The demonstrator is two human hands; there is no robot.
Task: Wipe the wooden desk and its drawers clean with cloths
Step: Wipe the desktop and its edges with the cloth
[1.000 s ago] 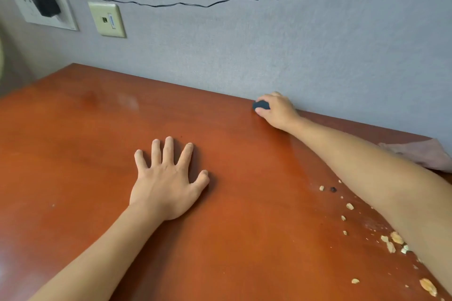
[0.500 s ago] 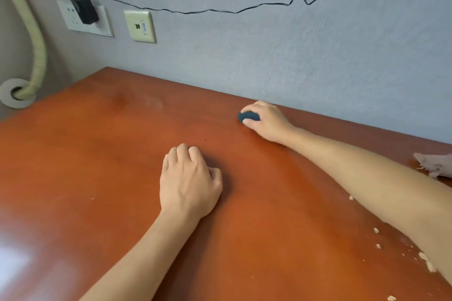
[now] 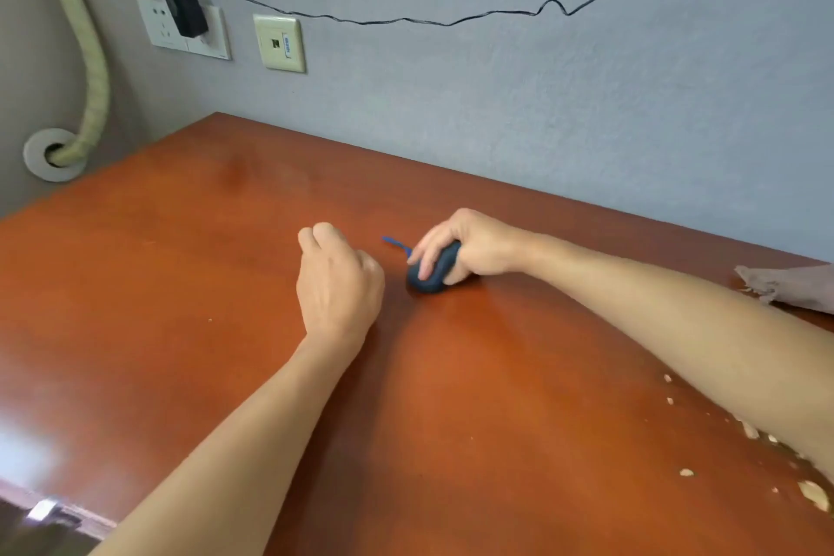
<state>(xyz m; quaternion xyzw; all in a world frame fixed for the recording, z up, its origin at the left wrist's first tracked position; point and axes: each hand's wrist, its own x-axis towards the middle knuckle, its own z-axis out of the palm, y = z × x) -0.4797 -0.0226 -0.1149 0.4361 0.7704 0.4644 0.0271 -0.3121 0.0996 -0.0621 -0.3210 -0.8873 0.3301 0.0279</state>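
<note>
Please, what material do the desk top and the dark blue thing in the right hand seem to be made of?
Desk top: it looks like wood or wood veneer with a glossy reddish-brown varnish; faint grain and a bright window reflection near the left edge suggest this. Dark blue thing, gripped by the right hand: probably a bunched soft cloth, matte with no shine, with a thin blue loop sticking out; the blur leaves this uncertain.

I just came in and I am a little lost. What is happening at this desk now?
A person is wiping a wooden desk. The right hand grips a bunched dark blue cloth and presses it on the desk top near the middle. The left hand rests beside it with fingers curled, holding nothing. Crumbs lie at the right edge, not yet wiped, and a greyish cloth lies by the wall.
</note>
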